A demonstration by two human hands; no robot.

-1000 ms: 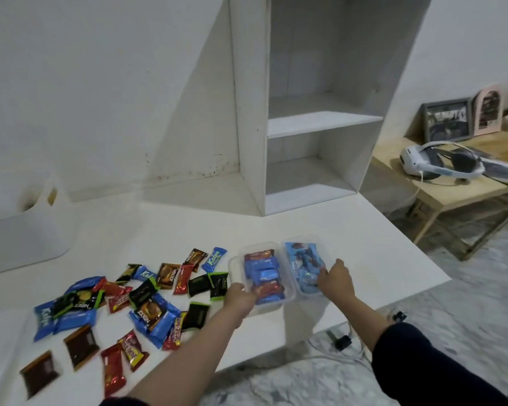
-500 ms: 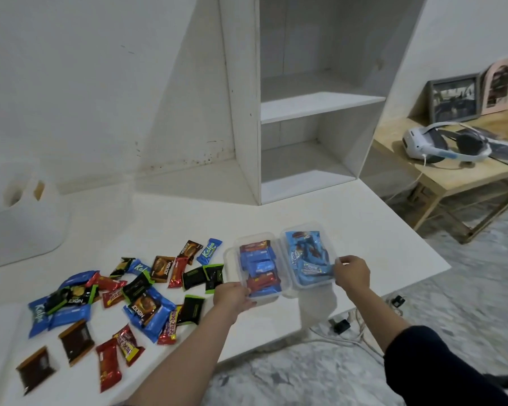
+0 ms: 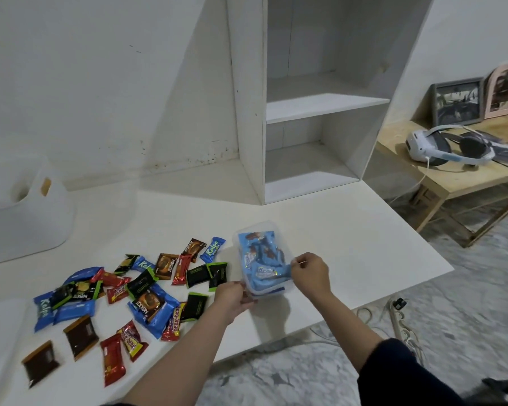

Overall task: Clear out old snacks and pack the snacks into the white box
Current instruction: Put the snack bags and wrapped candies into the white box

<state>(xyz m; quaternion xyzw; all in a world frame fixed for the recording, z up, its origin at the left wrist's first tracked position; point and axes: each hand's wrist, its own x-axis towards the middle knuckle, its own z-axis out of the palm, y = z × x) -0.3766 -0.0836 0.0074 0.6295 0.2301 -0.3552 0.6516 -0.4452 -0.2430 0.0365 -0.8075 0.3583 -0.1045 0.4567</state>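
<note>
- Head view — a clear, rectangular plastic snack container [image 3: 261, 262] sits on the white tabletop [image 3: 349, 244], folded shut or nearly so, with blue wrappers showing through the face on top
- The left hand [image 3: 232, 297] pinches the near left corner of that container, its fingers closed on the rim; the right hand [image 3: 310, 273] is clamped on the right long edge, thumb above and fingertips curled under, as far as the picture shows
- Judged from this, the step in hand is closing and lifting the filled container; to do it well, press both edges evenly so the two halves seat, and keep the container level so no wrapper slips out at a gap
- Whether the seam is fully latched cannot be told — the hands cover the near edge
- Just left of the left fingers lies the scatter of loose foil snack packets [image 3: 147, 291] in blue, red, black and brown; the closest black one nearly touches the left wrist, so a careless lift could drag it along
- Well away to the left of both hands stands the white plastic box with a handle cut-out [image 3: 27, 221], at the far left of the table — judging by the task, the place the snacks go
- Beyond the fingers, the white open shelf unit [image 3: 314, 112] stands bare
- Much is left: the loose packets still need sorting and packing
</note>
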